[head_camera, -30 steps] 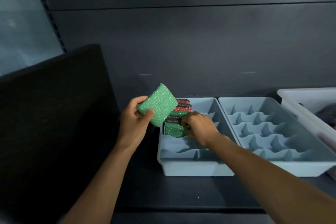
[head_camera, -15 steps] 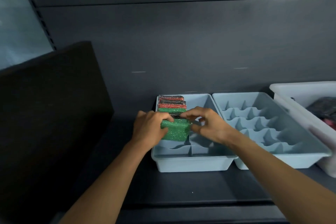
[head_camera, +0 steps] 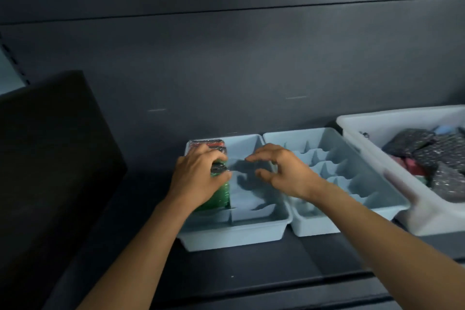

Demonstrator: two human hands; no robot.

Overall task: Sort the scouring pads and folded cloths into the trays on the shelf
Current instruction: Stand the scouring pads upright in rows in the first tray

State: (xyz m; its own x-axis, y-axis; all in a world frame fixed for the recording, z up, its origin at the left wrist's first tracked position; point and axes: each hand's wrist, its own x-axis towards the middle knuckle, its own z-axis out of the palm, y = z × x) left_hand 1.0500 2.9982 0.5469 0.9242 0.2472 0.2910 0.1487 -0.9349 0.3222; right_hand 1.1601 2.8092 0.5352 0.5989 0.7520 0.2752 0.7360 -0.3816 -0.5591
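Probable step in hand: seating a pad into its row. The left hand gripped, fingers curled, the sparkly green, red and dark mesh scouring pads, which stood on edge in the left column of the pale blue divided plastic tray. The row ran front to back along the tray's left wall; each pad's long axis lay across it. The right hand hovered loose-fingered, empty. The next move required another item from the white plastic bin.
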